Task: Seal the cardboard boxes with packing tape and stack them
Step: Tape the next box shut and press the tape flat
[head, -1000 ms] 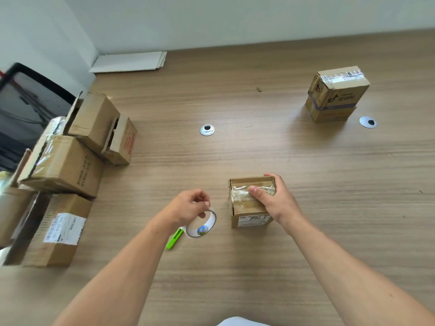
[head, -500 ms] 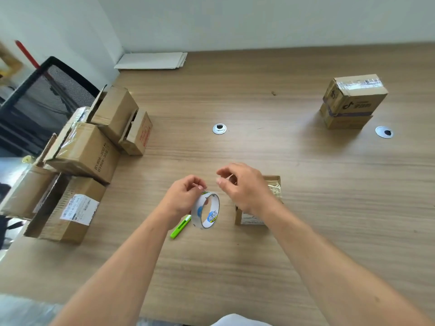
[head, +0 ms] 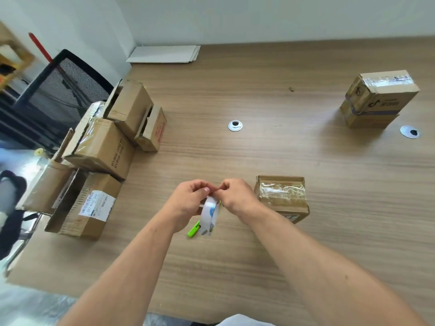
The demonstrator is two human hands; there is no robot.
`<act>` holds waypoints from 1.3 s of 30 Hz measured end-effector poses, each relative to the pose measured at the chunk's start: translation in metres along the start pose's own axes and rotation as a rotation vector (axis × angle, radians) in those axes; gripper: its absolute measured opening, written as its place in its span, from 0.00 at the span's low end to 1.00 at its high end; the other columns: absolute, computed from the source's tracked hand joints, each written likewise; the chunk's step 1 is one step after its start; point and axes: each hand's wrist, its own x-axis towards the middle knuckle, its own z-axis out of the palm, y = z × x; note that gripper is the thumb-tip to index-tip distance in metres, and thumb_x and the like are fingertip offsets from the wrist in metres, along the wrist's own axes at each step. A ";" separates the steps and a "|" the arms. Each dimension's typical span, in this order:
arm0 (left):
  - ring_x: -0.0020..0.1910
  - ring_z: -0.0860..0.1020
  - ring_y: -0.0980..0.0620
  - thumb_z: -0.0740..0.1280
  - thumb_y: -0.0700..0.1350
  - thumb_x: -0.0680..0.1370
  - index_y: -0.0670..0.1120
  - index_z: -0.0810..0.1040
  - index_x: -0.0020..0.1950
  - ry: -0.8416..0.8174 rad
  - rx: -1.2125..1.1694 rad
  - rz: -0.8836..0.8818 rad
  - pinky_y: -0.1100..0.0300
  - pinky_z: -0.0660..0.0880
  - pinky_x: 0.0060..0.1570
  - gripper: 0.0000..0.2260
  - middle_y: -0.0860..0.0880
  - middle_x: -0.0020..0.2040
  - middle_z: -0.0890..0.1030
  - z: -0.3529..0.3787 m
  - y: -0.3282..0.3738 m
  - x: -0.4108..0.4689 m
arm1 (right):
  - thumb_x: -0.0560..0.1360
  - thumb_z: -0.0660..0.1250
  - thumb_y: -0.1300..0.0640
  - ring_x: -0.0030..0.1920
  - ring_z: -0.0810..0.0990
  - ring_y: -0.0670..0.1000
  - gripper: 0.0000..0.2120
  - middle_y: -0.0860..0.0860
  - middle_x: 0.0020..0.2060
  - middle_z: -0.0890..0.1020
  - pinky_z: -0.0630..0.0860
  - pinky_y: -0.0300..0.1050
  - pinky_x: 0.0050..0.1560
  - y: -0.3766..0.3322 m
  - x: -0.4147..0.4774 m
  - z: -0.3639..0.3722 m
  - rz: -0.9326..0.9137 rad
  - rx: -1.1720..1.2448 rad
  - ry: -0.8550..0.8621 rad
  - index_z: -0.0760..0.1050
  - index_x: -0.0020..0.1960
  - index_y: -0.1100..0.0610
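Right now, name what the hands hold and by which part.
The tape roll: the left hand grips its upper rim; the right hand pinches at its top edge.

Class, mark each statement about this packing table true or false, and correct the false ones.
1. The left hand and the right hand are both on the tape roll. True.
2. The green cutter lies on top of the small box. False: it lies on the table, just below the tape roll.
3. The small box has clear tape across its top. True.
4. The stack at the far right holds three boxes. False: it holds two, one on the other.
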 end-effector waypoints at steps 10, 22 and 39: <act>0.39 0.78 0.56 0.65 0.34 0.79 0.50 0.78 0.64 0.011 0.384 0.145 0.69 0.74 0.41 0.17 0.49 0.61 0.78 -0.041 -0.042 0.023 | 0.81 0.64 0.59 0.33 0.69 0.42 0.07 0.44 0.33 0.74 0.66 0.33 0.34 0.004 0.014 0.024 -0.161 0.001 0.016 0.74 0.44 0.55; 0.30 0.67 0.57 0.63 0.38 0.80 0.45 0.70 0.36 -0.060 0.614 0.183 0.62 0.63 0.33 0.12 0.52 0.31 0.72 -0.056 -0.071 0.043 | 0.82 0.61 0.62 0.31 0.70 0.38 0.10 0.44 0.36 0.78 0.68 0.35 0.36 0.005 0.025 0.049 -0.235 0.105 -0.063 0.72 0.43 0.53; 0.28 0.77 0.50 0.61 0.38 0.83 0.45 0.77 0.55 -0.098 0.194 -0.277 0.62 0.74 0.24 0.06 0.49 0.32 0.79 -0.103 -0.099 0.030 | 0.78 0.69 0.66 0.43 0.79 0.50 0.11 0.50 0.39 0.77 0.78 0.50 0.46 -0.017 0.078 0.097 0.072 0.501 -0.155 0.71 0.43 0.55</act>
